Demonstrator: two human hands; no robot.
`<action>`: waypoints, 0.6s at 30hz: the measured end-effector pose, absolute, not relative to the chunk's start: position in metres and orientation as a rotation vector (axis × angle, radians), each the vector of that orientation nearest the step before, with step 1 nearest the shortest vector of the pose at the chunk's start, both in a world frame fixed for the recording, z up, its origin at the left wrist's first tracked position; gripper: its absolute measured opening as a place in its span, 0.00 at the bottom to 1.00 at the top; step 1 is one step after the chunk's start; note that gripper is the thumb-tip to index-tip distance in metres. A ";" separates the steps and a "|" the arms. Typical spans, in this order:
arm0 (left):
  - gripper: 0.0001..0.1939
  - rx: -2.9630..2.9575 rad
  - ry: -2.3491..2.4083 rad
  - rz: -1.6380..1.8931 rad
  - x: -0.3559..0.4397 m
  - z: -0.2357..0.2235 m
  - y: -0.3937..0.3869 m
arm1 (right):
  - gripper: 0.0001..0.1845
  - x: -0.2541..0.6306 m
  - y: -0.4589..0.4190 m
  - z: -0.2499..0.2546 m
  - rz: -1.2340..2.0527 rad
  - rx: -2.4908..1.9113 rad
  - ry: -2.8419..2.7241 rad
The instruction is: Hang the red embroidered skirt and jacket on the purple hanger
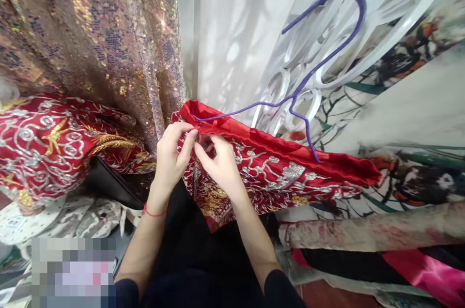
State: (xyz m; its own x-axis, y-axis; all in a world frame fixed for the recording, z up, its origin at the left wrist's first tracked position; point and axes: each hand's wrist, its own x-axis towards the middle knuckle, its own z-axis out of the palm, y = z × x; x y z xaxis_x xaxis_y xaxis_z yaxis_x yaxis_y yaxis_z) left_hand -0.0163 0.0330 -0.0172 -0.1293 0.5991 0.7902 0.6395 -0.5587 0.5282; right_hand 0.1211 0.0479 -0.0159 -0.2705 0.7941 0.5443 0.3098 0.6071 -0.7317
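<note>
Two hands pinch the waistband edge of a red embroidered skirt, left and right with thumb and fingers nearly closed; the purple hanger reaches into its open top.

At left, carries red embroidered cloth on a spotted white cover, with the support underneath hidden, and at lower right shows red floor.

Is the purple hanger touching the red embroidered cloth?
Touching. The head view shows the purple hanger with both ends against the red embroidered cloth, at its edge.
</note>
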 end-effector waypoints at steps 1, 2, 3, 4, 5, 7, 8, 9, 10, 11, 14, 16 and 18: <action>0.09 -2.059 -1.455 -1.824 -0.016 -0.016 0.036 | 0.08 0.119 0.052 -0.017 0.621 -0.886 -1.824; 0.10 -2.071 -1.458 -1.826 -0.017 -0.016 0.038 | 0.08 0.118 0.055 -0.017 0.611 -0.888 -1.817; 0.10 -2.084 -1.460 -1.831 -0.017 -0.015 0.040 | 0.09 0.119 0.056 -0.017 0.592 -0.892 -1.823; 0.10 -2.096 -1.460 -1.843 -0.017 -0.014 0.042 | 0.10 0.120 0.057 -0.015 0.568 -0.897 -1.831; 0.09 -2.105 -1.457 -1.861 -0.018 -0.014 0.044 | 0.11 0.123 0.058 -0.013 0.549 -0.901 -1.835; 0.08 -2.106 -1.444 -1.902 -0.019 -0.013 0.048 | 0.12 0.129 0.058 -0.006 0.545 -0.909 -1.821; 0.08 -2.099 -1.437 -1.917 -0.020 -0.012 0.051 | 0.12 0.131 0.058 -0.002 0.555 -0.918 -1.807; 0.08 -2.091 -1.436 -1.922 -0.020 -0.011 0.053 | 0.12 0.134 0.058 0.002 0.558 -0.934 -1.796; 0.08 -2.073 -1.440 -1.925 -0.020 -0.010 0.055 | 0.12 0.136 0.059 0.005 0.549 -0.952 -1.786; 0.08 -2.051 -1.447 -1.928 -0.020 -0.009 0.057 | 0.12 0.137 0.060 0.008 0.536 -0.967 -1.781; 0.10 -2.048 -1.498 -2.040 -0.019 -0.007 0.061 | 0.13 0.141 0.063 0.014 0.564 -0.966 -1.746; 0.13 -2.170 -1.579 -2.206 -0.021 -0.009 0.059 | 0.12 0.145 0.064 0.015 0.725 -0.906 -1.706; 0.14 -2.252 -1.619 -2.382 -0.026 -0.012 0.055 | 0.11 0.151 0.064 0.017 0.890 -0.853 -1.668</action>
